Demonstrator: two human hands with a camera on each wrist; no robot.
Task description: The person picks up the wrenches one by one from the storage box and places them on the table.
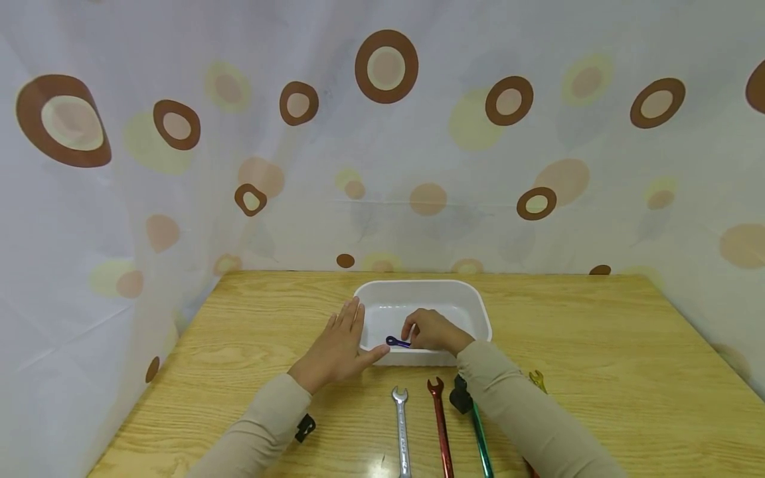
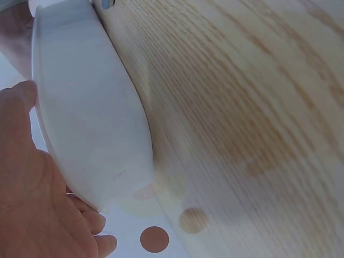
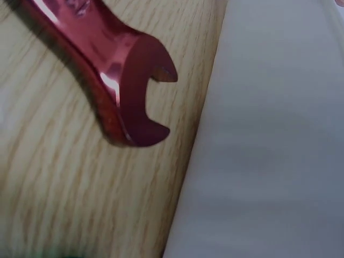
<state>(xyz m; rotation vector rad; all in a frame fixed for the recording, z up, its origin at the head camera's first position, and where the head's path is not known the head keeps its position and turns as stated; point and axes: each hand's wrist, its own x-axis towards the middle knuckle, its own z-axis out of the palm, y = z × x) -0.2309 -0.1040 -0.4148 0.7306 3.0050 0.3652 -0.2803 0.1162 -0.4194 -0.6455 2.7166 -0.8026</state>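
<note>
On the wooden table (image 1: pixel 597 345) I see the white tub (image 1: pixel 472 299), my left hand (image 1: pixel 337 348) lying flat against its left wall, fingers straight and slightly spread. Over the near rim, my right hand (image 1: pixel 435 330) has its fingers curled, pinching a small blue wrench (image 1: pixel 397 342). Silver wrench (image 1: pixel 402 425), red wrench (image 1: pixel 440 425) and green wrench (image 1: pixel 481 445) lie just in front of the tub.

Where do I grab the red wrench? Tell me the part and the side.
Grip the red wrench at mid-shaft, coming from above. It lies flat on the table between the silver wrench and green wrench, so only its top is free; its open jaw faces the white tub.
</note>
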